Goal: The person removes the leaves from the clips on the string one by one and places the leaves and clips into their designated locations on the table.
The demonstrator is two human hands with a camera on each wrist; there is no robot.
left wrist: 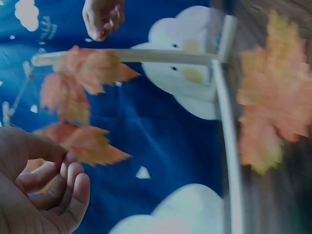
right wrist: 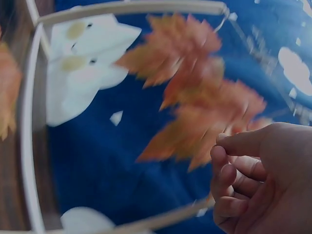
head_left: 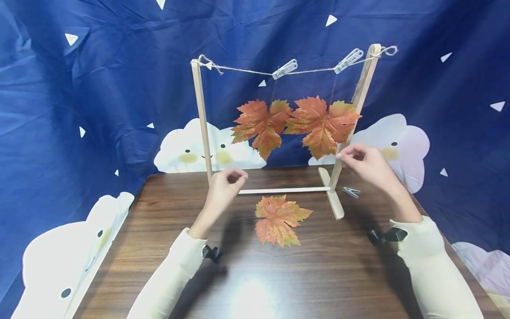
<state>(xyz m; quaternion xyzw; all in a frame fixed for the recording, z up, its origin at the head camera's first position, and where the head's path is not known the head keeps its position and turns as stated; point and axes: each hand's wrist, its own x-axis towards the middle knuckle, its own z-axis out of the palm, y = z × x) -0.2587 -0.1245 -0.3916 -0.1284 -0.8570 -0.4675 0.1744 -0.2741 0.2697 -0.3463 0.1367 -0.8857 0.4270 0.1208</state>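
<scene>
Two orange maple leaves hang from a string (head_left: pixel 247 71) on a wooden frame: a left leaf (head_left: pixel 260 124) and a right leaf (head_left: pixel 323 124). One white clothespin (head_left: pixel 285 69) clips the left leaf's stem to the string, another clothespin (head_left: pixel 349 61) the right one's. My left hand (head_left: pixel 225 186) is raised near the frame's left post, fingers loosely bent, nothing in them. Close to the right post and below the right leaf is my right hand (head_left: pixel 364 164), thumb and index fingertips together, with nothing visible between them. A third leaf (head_left: pixel 280 221) lies on the table between my forearms.
The wooden frame's right post (head_left: pixel 364 82) stands on a flat foot (head_left: pixel 334 204), and a white bar (head_left: pixel 284 190) runs low between the posts. A loose clothespin (head_left: pixel 351 192) lies right of that foot. Behind the brown table (head_left: pixel 159 230) hangs a blue cloth (head_left: pixel 99 110) with clouds.
</scene>
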